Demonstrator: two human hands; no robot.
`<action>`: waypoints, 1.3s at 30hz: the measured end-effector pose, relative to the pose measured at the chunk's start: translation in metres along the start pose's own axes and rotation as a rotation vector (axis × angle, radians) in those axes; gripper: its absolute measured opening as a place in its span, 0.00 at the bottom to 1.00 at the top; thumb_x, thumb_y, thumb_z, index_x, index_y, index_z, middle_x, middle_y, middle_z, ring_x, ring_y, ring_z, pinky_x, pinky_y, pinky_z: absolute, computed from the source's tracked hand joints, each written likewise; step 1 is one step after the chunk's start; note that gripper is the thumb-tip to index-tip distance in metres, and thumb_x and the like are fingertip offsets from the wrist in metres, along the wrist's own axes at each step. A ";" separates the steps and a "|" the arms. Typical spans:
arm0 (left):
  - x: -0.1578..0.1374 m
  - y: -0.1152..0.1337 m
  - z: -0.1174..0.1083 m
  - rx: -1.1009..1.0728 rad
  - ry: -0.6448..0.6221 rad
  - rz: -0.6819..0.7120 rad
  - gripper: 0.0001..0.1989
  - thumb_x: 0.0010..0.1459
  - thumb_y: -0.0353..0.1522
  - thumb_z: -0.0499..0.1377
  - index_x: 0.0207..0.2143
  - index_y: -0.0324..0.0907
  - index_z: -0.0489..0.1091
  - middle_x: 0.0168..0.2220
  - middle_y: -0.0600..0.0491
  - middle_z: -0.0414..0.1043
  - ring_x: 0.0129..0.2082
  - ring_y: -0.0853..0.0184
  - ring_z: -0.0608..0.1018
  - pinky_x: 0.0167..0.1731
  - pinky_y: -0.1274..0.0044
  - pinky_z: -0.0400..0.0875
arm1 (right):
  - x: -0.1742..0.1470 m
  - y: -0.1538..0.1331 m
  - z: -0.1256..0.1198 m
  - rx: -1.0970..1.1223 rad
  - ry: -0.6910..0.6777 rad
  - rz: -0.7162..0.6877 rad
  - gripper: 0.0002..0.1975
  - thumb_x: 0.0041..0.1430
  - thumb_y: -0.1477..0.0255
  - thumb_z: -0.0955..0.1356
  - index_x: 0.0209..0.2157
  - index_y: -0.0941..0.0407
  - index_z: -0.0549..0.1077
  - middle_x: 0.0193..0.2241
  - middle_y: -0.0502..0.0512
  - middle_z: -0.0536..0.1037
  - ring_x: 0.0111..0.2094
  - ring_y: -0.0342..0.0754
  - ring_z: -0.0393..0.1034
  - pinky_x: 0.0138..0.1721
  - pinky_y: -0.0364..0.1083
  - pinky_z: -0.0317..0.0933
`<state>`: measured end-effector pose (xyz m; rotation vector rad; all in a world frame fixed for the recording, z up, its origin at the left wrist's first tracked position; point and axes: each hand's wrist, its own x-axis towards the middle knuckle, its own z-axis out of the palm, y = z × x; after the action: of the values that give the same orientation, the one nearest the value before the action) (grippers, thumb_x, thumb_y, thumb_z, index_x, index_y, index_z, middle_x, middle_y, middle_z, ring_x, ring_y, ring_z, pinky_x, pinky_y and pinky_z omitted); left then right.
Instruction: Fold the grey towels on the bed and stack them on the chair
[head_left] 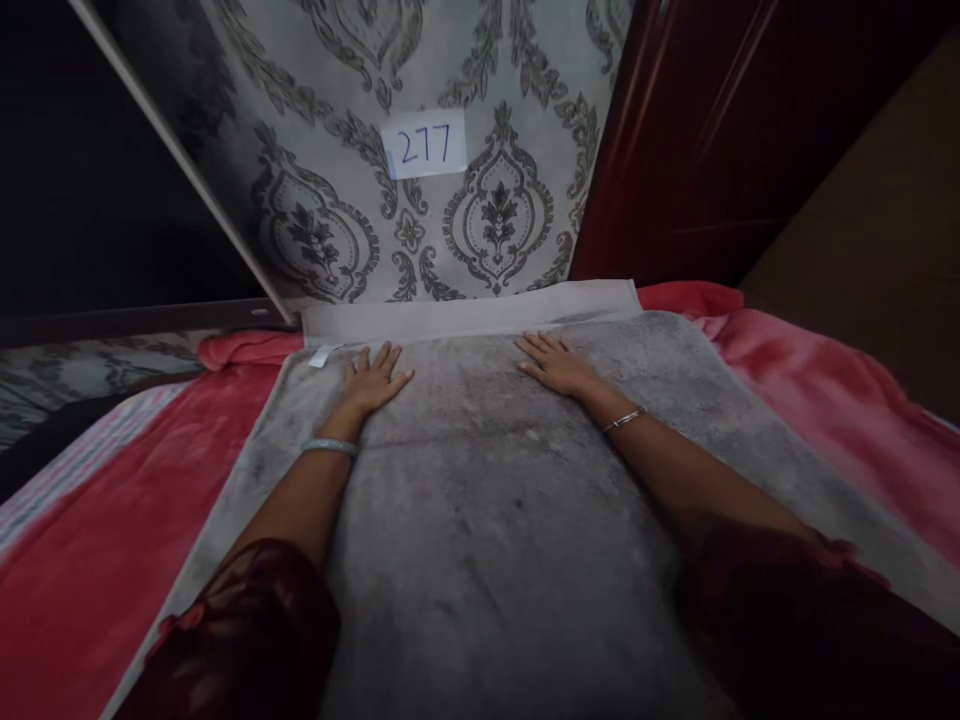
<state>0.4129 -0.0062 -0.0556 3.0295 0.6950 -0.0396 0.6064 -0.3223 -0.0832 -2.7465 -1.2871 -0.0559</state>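
A grey plush mat or blanket (pixel 480 520) lies spread out in front of me, with a faint crease running across its upper part. My left hand (pixel 373 380) rests flat on it near the far left corner, fingers apart. Just beyond that hand is a small white label (pixel 322 356) at the mat's edge. Towards the far right, my right hand (pixel 555 363) also presses flat on the grey surface, fingers spread. Neither hand holds anything. A whitish strip of cloth or board (pixel 465 312) runs along the far edge, against the wall.
Red blanket (pixel 135 500) shows on the left, and pinkish-red blanket (pixel 817 380) on the right. Behind stands a patterned wall (pixel 420 240) with a paper marked 277 (pixel 425 145). A dark screen-like panel (pixel 112 180) is at left, a dark red wooden panel (pixel 720 130) at right.
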 end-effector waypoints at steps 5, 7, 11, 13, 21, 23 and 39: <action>-0.044 -0.030 -0.015 -0.045 -0.159 0.083 0.37 0.67 0.50 0.39 0.73 0.44 0.45 0.74 0.47 0.39 0.73 0.50 0.43 0.68 0.55 0.44 | -0.050 0.020 -0.008 0.002 -0.047 0.071 0.33 0.70 0.55 0.53 0.72 0.51 0.52 0.72 0.56 0.51 0.72 0.58 0.43 0.68 0.64 0.42; -0.076 -0.050 -0.012 -0.055 -0.133 0.093 0.37 0.67 0.50 0.38 0.72 0.43 0.47 0.74 0.45 0.42 0.73 0.52 0.46 0.69 0.55 0.44 | -0.085 0.042 -0.004 0.001 0.009 0.118 0.32 0.70 0.57 0.53 0.71 0.50 0.54 0.72 0.57 0.52 0.71 0.59 0.45 0.67 0.66 0.44; -0.144 -0.089 0.001 -0.082 0.000 0.050 0.36 0.68 0.48 0.36 0.72 0.42 0.48 0.74 0.46 0.43 0.73 0.55 0.46 0.69 0.56 0.42 | -0.166 0.091 0.006 0.005 0.085 0.326 0.31 0.70 0.58 0.53 0.70 0.51 0.56 0.71 0.60 0.55 0.70 0.63 0.48 0.64 0.70 0.48; -0.171 -0.103 0.003 -0.095 0.034 0.041 0.35 0.69 0.46 0.35 0.72 0.39 0.50 0.73 0.45 0.44 0.73 0.57 0.48 0.70 0.58 0.44 | -0.203 0.109 0.005 0.014 0.084 0.430 0.32 0.70 0.58 0.53 0.71 0.54 0.56 0.71 0.64 0.52 0.70 0.66 0.45 0.65 0.70 0.46; -0.227 -0.069 -0.013 -0.010 0.074 -0.100 0.33 0.70 0.45 0.39 0.68 0.36 0.59 0.70 0.39 0.56 0.70 0.52 0.58 0.67 0.56 0.52 | -0.281 0.062 -0.025 0.014 0.042 0.580 0.31 0.71 0.57 0.54 0.70 0.55 0.58 0.70 0.68 0.55 0.69 0.72 0.45 0.61 0.74 0.49; -0.240 -0.040 -0.012 0.012 0.064 -0.003 0.32 0.69 0.46 0.42 0.69 0.41 0.57 0.71 0.42 0.52 0.72 0.48 0.53 0.67 0.50 0.48 | -0.280 0.024 -0.022 0.004 0.118 0.378 0.31 0.71 0.57 0.54 0.70 0.54 0.58 0.70 0.64 0.55 0.70 0.68 0.44 0.63 0.71 0.50; -0.266 -0.052 0.069 -0.121 0.350 0.172 0.35 0.59 0.52 0.45 0.66 0.57 0.62 0.68 0.59 0.60 0.70 0.50 0.59 0.66 0.51 0.57 | -0.270 -0.049 -0.010 0.149 0.010 0.061 0.32 0.71 0.53 0.57 0.71 0.46 0.54 0.72 0.55 0.49 0.72 0.58 0.42 0.68 0.64 0.43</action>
<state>0.1498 -0.0784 -0.1177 2.9911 0.4282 0.5273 0.3962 -0.4989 -0.0904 -2.6535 -1.1542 0.0294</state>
